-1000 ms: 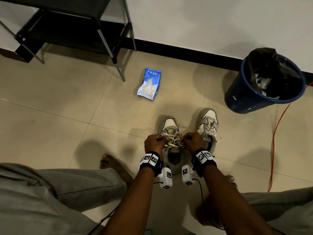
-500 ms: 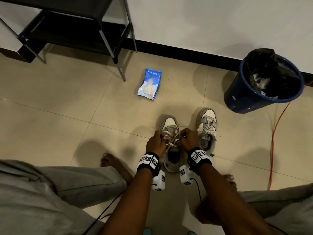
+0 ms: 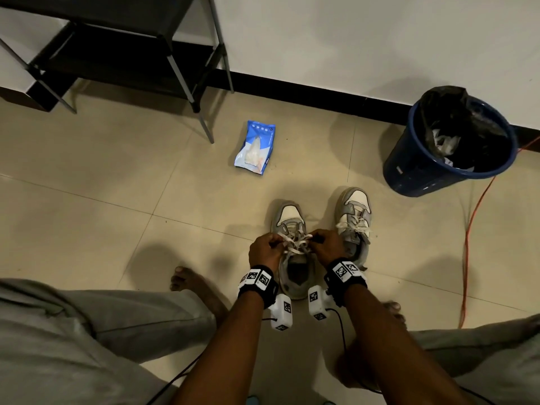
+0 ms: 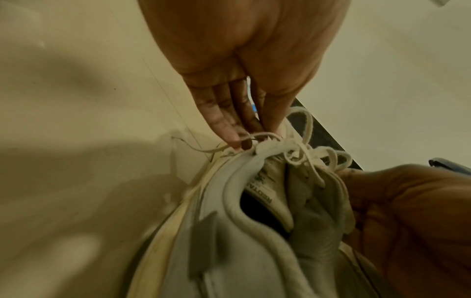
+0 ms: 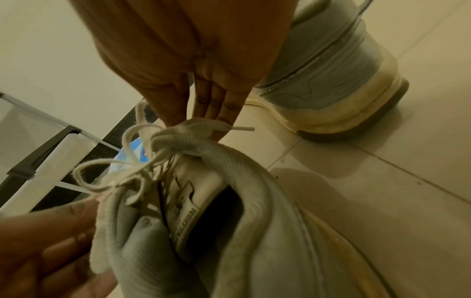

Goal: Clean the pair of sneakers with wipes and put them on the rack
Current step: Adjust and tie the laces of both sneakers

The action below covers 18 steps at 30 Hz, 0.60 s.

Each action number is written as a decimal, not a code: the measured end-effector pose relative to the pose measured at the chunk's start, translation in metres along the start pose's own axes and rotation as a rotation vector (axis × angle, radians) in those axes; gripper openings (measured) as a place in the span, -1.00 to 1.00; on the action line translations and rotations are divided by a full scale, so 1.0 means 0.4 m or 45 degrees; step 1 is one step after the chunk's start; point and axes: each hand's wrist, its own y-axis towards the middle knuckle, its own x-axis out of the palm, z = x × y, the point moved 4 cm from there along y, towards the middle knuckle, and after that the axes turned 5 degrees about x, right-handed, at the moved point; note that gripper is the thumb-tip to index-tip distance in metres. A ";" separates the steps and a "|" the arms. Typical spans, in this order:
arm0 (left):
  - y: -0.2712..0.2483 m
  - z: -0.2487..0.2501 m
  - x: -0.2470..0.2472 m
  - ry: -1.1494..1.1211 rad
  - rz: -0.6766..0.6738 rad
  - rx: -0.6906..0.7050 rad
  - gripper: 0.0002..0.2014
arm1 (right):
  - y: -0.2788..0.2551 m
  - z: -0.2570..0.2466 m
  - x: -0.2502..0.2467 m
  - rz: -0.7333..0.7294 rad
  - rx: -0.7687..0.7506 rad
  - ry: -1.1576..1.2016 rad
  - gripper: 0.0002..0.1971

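The floor (image 3: 87, 176) was glossy tile; the near sneaker (image 5: 267, 231) showed matt woven cloth; the wipes pack (image 3: 255, 147) at twelve o'clock was shiny plastic.

your head camera looks steeply down from above at the beige tiled floor (image 3: 117, 176), facing the white wall (image 3: 350, 39), with both forearms reaching in from the bottom edge. each wrist camera sits very close, looking along its own palm toward the fingertips. all three views share the grey-and-white laced sneaker (image 3: 295, 267) (image 4: 242, 231) (image 5: 229, 221).
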 end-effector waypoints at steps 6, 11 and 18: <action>0.010 -0.041 -0.005 -0.297 0.120 -0.147 -0.91 | 0.022 0.064 -0.002 0.141 0.183 0.270 -0.66; 0.007 -0.038 0.009 -0.150 0.075 -0.081 -0.82 | 0.006 0.012 -0.001 0.070 0.160 0.308 -0.91; 0.008 -0.014 0.004 0.011 0.075 -0.045 -0.86 | 0.006 0.004 0.002 0.051 0.073 0.223 -0.94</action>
